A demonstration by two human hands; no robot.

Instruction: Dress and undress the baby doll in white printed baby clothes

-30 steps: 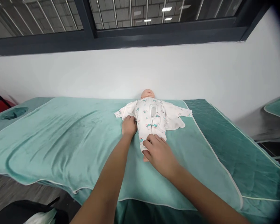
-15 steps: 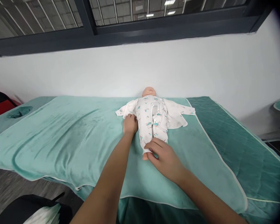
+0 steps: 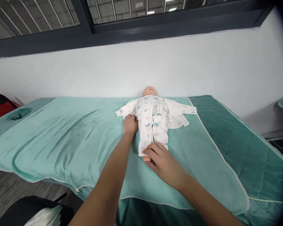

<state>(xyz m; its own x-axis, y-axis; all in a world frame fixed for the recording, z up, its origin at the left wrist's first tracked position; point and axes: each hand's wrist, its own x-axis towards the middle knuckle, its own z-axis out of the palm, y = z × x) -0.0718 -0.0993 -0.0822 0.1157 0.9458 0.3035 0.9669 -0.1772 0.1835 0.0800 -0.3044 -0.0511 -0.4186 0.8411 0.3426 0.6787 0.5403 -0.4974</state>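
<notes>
White, printed cotton-looking cloth lies under the curled fingers of the right hand [image 3: 164, 164]; thumb and fingers part around a trouser cuff, though I can't tell whether they pinch it. A bare foot [image 3: 147, 158] shows just beside the thumb, and the hand hides the other leg's end. Beyond the left hand [image 3: 130, 124], the fingers bend together against a white top [image 3: 178, 116], their tips hidden, so their grip can't be told. The doll [image 3: 149, 91] lies on its back between and beyond both hands, on a pale green blanket [image 3: 73, 135]; its hands don't show at the sleeve ends. Its patterned suit [image 3: 146, 117] has an oval gap holding pale cloth. Far left of the hands, a red-and-black object [image 3: 0, 111] is cut off near a dark hollow [image 3: 20, 113]. Nearer, below the left forearm, a cropped black object [image 3: 21, 208] bears a crumpled whitish-green bundle [image 3: 46, 217], in or on it, I can't tell.
</notes>
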